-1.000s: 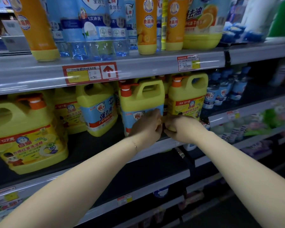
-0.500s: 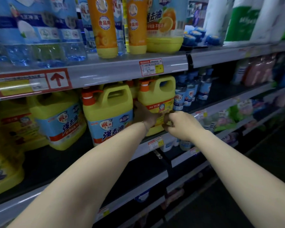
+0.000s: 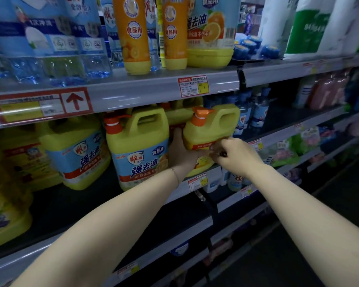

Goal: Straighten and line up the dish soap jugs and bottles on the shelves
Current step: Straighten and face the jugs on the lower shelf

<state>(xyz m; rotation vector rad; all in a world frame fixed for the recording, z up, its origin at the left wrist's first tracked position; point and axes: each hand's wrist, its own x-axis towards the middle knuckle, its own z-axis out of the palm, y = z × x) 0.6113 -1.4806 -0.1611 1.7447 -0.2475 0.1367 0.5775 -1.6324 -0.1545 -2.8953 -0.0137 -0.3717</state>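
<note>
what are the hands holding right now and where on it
The yellow jug with the orange cap, by its lower body: the left hand grips its left side, the right hand holds its front.

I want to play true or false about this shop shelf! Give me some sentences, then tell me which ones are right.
1. Both the left hand and the right hand hold the yellow jug. True.
2. The red arrow on the shelf edge points down. False: it points up.
3. The tall orange bottles stand on the shelf above the jugs. True.
4. The held jug has a blue pump cap. False: the cap is orange.
5. The blue-label jug stands just left of the held jug. True.
</note>
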